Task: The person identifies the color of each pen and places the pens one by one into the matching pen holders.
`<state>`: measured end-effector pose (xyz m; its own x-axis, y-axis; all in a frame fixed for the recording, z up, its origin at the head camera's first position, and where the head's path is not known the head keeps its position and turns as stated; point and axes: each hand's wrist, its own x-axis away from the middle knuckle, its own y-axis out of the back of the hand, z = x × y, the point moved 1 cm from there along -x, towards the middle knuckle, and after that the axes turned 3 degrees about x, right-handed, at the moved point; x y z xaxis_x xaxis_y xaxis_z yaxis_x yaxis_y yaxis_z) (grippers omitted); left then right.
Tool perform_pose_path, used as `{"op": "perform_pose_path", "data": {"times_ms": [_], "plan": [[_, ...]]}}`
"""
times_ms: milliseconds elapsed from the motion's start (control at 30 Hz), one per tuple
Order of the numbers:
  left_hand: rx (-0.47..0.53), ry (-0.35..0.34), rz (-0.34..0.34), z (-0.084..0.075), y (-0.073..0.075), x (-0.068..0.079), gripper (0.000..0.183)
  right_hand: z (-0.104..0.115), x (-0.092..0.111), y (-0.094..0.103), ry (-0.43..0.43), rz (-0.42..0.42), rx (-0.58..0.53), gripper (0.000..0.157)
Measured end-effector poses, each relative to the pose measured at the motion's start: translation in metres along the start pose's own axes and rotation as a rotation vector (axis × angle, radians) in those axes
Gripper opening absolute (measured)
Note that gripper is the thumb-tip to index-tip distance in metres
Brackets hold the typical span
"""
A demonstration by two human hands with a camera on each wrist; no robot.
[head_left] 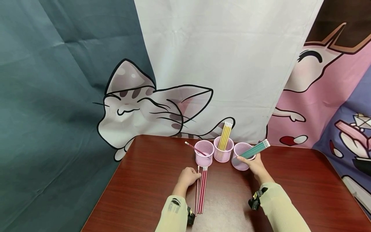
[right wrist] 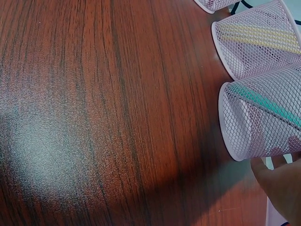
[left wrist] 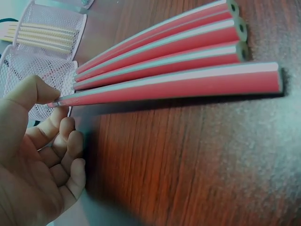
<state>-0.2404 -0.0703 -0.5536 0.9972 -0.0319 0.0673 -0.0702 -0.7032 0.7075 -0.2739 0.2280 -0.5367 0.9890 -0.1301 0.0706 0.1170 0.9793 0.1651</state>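
My left hand pinches a red pencil between thumb and index finger near its eraser end. The other fingers are curled beside it, over the dark red table. Right next to that pencil, several more red pencils lie side by side. My right hand grips the right pink mesh cup, thumb across its front. Teal pencils lean out of this cup to the right. In the left mesh cup a single red pencil leans left over the rim.
The middle mesh cup holds several yellow pencils and stands between the other two, near the table's back edge. Behind the wooden table hangs a printed cloth with a cartoon cat.
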Motion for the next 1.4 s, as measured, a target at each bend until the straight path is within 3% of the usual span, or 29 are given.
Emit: {"op": "perform_pose_path", "data": {"times_ms": [300, 600, 933, 1100, 1400], "plan": [[0.034, -0.009, -0.098, -0.007, 0.010, 0.000, 0.015, 0.000, 0.002, -0.001, 0.048, -0.024, -0.001, 0.094], [0.081, -0.055, -0.189, -0.033, 0.031, -0.002, 0.016, -0.011, -0.005, 0.001, 0.053, -0.023, 0.030, 0.094], [0.197, -0.139, -0.344, -0.069, 0.058, -0.004, 0.011, 0.001, 0.001, -0.001, 0.022, -0.017, 0.014, 0.095], [0.308, -0.198, -0.438, -0.085, 0.070, -0.002, 0.011, 0.000, 0.001, -0.001, 0.023, -0.016, -0.001, 0.097], [0.474, -0.336, -0.594, -0.097, 0.083, -0.003, 0.015, 0.000, 0.002, -0.002, 0.022, -0.028, -0.012, 0.095]]}}
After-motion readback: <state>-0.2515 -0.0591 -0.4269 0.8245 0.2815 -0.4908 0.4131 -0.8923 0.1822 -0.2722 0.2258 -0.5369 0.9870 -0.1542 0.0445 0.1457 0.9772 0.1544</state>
